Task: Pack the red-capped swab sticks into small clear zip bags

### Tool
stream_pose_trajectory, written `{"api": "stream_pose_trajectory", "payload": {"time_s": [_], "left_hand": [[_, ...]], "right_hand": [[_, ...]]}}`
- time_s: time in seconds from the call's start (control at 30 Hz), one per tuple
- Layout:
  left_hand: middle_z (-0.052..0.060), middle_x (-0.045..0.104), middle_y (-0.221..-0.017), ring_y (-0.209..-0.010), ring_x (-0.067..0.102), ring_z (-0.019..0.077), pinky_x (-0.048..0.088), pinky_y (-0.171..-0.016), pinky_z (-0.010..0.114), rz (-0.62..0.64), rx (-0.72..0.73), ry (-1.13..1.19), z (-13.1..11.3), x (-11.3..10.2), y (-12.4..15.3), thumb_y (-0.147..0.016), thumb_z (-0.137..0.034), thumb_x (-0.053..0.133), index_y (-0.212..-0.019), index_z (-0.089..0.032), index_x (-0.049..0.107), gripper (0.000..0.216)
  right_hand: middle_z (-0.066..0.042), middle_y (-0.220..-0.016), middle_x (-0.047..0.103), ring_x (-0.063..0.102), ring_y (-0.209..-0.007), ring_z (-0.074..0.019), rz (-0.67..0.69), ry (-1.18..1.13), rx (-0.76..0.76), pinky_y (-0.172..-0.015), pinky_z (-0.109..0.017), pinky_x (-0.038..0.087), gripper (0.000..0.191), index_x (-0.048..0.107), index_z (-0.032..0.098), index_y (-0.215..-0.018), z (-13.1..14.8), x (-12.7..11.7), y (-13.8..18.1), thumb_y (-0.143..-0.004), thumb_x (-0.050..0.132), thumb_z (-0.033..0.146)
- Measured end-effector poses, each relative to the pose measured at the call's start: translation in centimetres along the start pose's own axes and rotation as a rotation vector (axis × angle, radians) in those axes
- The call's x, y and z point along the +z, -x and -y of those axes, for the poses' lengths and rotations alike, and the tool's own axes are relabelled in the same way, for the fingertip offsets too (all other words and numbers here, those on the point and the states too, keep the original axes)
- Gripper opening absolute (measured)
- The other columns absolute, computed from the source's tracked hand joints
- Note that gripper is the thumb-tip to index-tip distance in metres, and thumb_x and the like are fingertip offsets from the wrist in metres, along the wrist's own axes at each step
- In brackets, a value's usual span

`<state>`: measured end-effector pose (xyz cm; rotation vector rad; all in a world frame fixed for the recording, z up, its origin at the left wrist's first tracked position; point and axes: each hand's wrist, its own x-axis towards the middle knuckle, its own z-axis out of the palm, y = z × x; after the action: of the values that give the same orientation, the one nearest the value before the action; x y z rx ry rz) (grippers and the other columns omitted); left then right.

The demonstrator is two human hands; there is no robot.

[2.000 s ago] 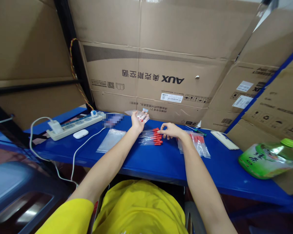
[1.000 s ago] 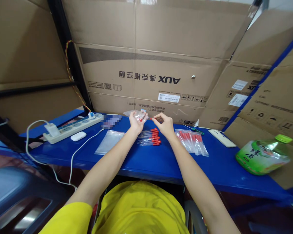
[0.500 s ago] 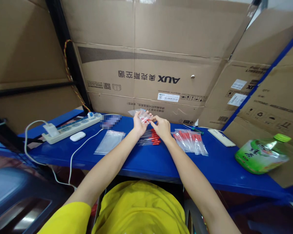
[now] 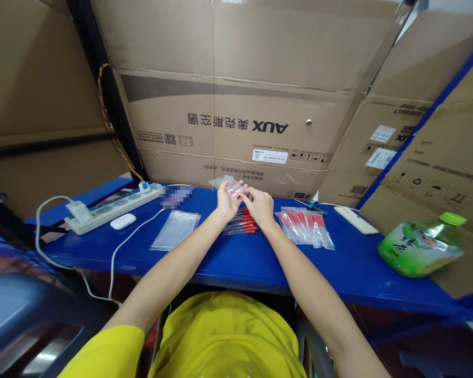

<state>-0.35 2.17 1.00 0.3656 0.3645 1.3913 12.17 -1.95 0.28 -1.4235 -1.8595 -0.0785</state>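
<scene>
My left hand holds a clear zip bag above the far part of the table, with something red inside it. The fingers of my right hand pinch at the bag's near right edge. Below and between my wrists lies a row of red-capped pens, partly covered by my hands. To the left is a stack of flat clear zip bags. On the right, several zip bags with red-capped pens in them overlap one another.
A power strip with plugs and a white earphone case lie at the left, with a white cable across the table. At right are a screwdriver, a pale phone and a green bottle. Cardboard walls the back.
My hands stay nearly in place around the bag, with small finger movement at its edge. The whole view has shifted slightly.
</scene>
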Motion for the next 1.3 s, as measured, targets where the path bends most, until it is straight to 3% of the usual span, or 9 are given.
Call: {"api": "stream_pose_trajectory", "payload": {"time_s": [0.2, 0.4, 0.5, 0.6, 0.7, 0.8, 0.93, 1.07, 1.3], "left_hand": [[0.009, 0.075, -0.088, -0.081, 0.075, 0.0235, 0.057, -0.070, 0.032, -0.015, 0.005, 0.016, -0.2, 0.0, -0.1, -0.096, -0.030, 0.052, -0.112, -0.016, 0.067, 0.026], [0.012, 0.070, -0.081, -0.074, 0.071, 0.0230, 0.055, -0.068, 0.031, -0.028, 0.012, 0.035, -1.4, -0.2, -0.6, -0.098, -0.035, 0.046, -0.104, -0.012, 0.068, 0.032], [0.010, 0.068, -0.079, -0.073, 0.069, 0.0218, 0.057, -0.073, 0.032, -0.089, 0.054, 0.105, -2.1, -0.5, -1.0, -0.097, -0.032, 0.048, -0.105, -0.013, 0.067, 0.028], [0.006, 0.066, -0.077, -0.069, 0.068, 0.0204, 0.058, -0.074, 0.032, -0.174, 0.085, 0.150, -2.8, -1.1, -1.5, -0.096, -0.031, 0.049, -0.105, -0.016, 0.064, 0.023], [0.004, 0.063, -0.075, -0.067, 0.067, 0.0192, 0.058, -0.071, 0.032, -0.261, 0.120, 0.163, -3.4, -1.7, -2.0, -0.096, -0.032, 0.049, -0.102, -0.019, 0.061, 0.019], [0.005, 0.062, -0.075, -0.066, 0.066, 0.0190, 0.058, -0.068, 0.031, -0.293, 0.131, 0.165, -3.8, -2.1, -2.3, -0.097, -0.035, 0.048, -0.099, -0.019, 0.061, 0.021], [0.006, 0.062, -0.077, -0.068, 0.067, 0.0188, 0.059, -0.069, 0.030, -0.289, 0.105, 0.163, -4.2, -2.2, -2.4, -0.098, -0.038, 0.046, -0.096, -0.017, 0.061, 0.025], [0.007, 0.064, -0.080, -0.071, 0.069, 0.0190, 0.061, -0.073, 0.032, -0.292, 0.105, 0.171, -4.4, -2.2, -2.4, -0.098, -0.039, 0.047, -0.098, -0.016, 0.062, 0.027], [0.009, 0.067, -0.086, -0.076, 0.071, 0.0202, 0.062, -0.074, 0.033, -0.305, 0.136, 0.205, -5.1, -2.1, -2.3, -0.097, -0.038, 0.048, -0.107, -0.015, 0.063, 0.029]], "right_hand": [[-0.004, -0.088, 0.079, 0.071, -0.082, -0.0229, 0.051, 0.009, -0.013, -0.074, -0.028, 0.043, 0.026, 0.080, 0.029, -0.112, -0.2, -0.1, -0.2, -0.104, 0.060, 0.044], [-0.001, -0.089, 0.077, 0.069, -0.080, -0.0209, 0.128, -0.049, -0.121, -0.077, -0.028, 0.045, 0.032, 0.074, 0.032, -0.129, -1.3, -0.6, -0.7, -0.103, 0.057, 0.033], [0.000, -0.085, 0.074, 0.066, -0.074, -0.0176, 0.150, -0.131, -0.143, -0.075, -0.026, 0.045, 0.027, 0.074, 0.027, -0.122, -2.2, -1.1, -1.2, -0.100, 0.059, 0.033], [0.001, -0.075, 0.071, 0.063, -0.068, -0.0156, 0.211, -0.171, -0.119, -0.070, -0.025, 0.044, 0.020, 0.074, 0.023, -0.101, -3.1, -1.9, -1.6, -0.097, 0.064, 0.039], [0.001, -0.065, 0.069, 0.060, -0.059, -0.0139, 0.421, -0.202, -0.037, -0.063, -0.024, 0.043, 0.031, 0.070, 0.021, -0.082, -4.0, -2.8, -1.7, -0.092, 0.072, 0.051], [0.000, -0.064, 0.071, 0.059, -0.052, -0.0129, 0.708, -0.284, 0.124, -0.053, -0.023, 0.040, 0.040, 0.066, 0.021, -0.078, -4.6, -3.5, -1.4, -0.082, 0.082, 0.057], [-0.002, -0.067, 0.074, 0.062, -0.053, -0.0136, 0.881, -0.372, 0.192, -0.048, -0.022, 0.038, 0.037, 0.066, 0.020, -0.077, -4.9, -3.8, -1.2, -0.067, 0.093, 0.044], [0.001, -0.062, 0.069, 0.060, -0.055, -0.0124, 0.873, -0.445, 0.137, -0.055, -0.022, 0.044, 0.021, 0.069, 0.019, -0.076, -4.7, -3.9, -1.5, -0.068, 0.085, 0.030], [0.002, -0.072, 0.065, 0.058, -0.068, -0.0120, 0.508, -0.612, -0.028, -0.069, -0.025, 0.046, 0.016, 0.065, 0.019, -0.080, -4.1, -5.0, -2.0, -0.075, 0.073, 0.032]]}}
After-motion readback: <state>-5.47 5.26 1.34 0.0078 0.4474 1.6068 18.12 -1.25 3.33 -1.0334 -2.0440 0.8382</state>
